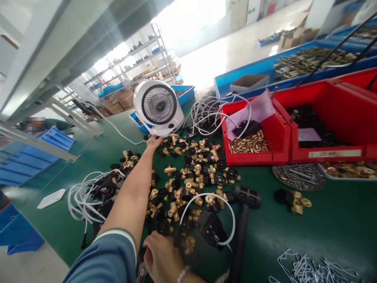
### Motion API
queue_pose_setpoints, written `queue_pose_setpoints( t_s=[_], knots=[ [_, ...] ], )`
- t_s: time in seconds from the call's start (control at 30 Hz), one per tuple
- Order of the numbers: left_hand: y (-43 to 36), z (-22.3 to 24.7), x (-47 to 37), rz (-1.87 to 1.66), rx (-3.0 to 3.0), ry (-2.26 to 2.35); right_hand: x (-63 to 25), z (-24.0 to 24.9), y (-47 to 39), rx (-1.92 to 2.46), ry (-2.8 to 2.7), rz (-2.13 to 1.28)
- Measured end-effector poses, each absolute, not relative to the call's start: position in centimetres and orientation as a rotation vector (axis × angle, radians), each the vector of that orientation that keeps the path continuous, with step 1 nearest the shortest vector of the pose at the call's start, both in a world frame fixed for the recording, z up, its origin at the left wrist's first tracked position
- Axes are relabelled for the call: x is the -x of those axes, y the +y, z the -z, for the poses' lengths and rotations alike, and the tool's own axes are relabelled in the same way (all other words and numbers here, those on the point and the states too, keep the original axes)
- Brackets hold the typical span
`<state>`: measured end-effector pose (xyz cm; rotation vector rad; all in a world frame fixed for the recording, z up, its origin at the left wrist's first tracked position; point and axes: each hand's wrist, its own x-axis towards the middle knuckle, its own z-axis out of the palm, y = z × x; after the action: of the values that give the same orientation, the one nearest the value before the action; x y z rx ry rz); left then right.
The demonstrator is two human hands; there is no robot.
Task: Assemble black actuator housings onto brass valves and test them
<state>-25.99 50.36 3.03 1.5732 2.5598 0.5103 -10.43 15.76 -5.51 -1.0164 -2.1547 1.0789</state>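
Observation:
My left hand (pixel 154 142) reaches far forward to the front base of a white fan (pixel 160 107), its small visible fingers apart. Brass valve fittings with black knobs (pixel 188 186) are heaped beside and below that arm. My right hand (pixel 161 255) is low in the view at the heap's near edge, with fingers curled downward; whatever they grip is hidden. Right of this hand lies a black part with a white cable loop (pixel 210 226), partly see-through and blurred. A black mallet (pixel 247 198) lies beside it.
Red bins (pixel 256 157) with brass pieces and black parts stand at the right. Coiled white cables (pixel 85 196) lie at the left. One fitting (pixel 297 202), a dish of pins (pixel 299 177) and bent wires (pixel 312 269) are on the right. A person (pixel 35 124) sits far left.

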Motion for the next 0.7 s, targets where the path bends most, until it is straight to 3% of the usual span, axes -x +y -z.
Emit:
queue_pose_setpoints(
  t_s=[0.7],
  knots=[
    [43.3, -1.1, 21.0, -0.388, -2.036, 1.912, 9.6, 3.9, 16.3, 0.993, -2.17, -1.215]
  ],
)
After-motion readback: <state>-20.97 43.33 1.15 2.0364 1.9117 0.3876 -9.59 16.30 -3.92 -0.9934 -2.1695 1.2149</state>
